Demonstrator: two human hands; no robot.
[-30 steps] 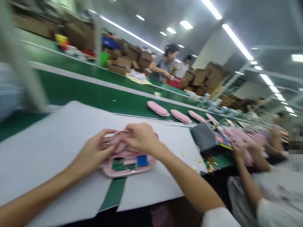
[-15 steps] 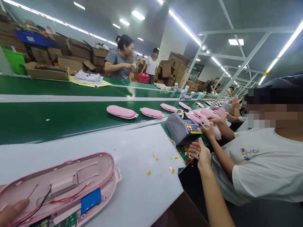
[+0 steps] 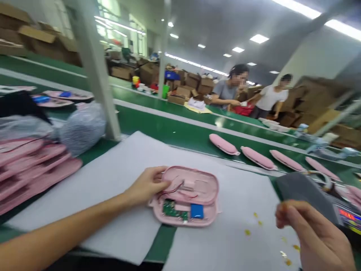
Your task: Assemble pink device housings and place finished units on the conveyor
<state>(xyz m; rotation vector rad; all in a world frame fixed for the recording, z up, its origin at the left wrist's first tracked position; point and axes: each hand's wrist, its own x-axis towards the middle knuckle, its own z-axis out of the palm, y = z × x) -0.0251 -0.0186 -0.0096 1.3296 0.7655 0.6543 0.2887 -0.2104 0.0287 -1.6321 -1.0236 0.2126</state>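
Note:
An opened pink plastic casing (image 3: 201,188) rests on the white sheet in front of me, its two halves one behind the other. My left hand (image 3: 150,184) grips the left end of the rear half, thumb inside the rim. The front half holds a green circuit board (image 3: 172,210) and a blue rectangular block (image 3: 196,211). Red and black wires (image 3: 175,189) run across the rear half. My right hand (image 3: 313,229) is raised at the right, thumb and fingers pinched together beside the grey tape dispenser (image 3: 306,192). What lies between those fingertips is too blurred to tell.
Small yellow tape bits (image 3: 247,232) dot the white sheet (image 3: 118,165). Stacked pink casings (image 3: 36,165) and a bubble-wrapped bundle (image 3: 83,128) stand left, near a metal post (image 3: 97,71). Closed pink cases (image 3: 224,144) line the green belt (image 3: 158,130). Two people stand beyond.
My view has swung left, bringing the stacked casings into sight. My right hand has gone from open fingers near the dispenser to a pinch. The left hand stays on the casing.

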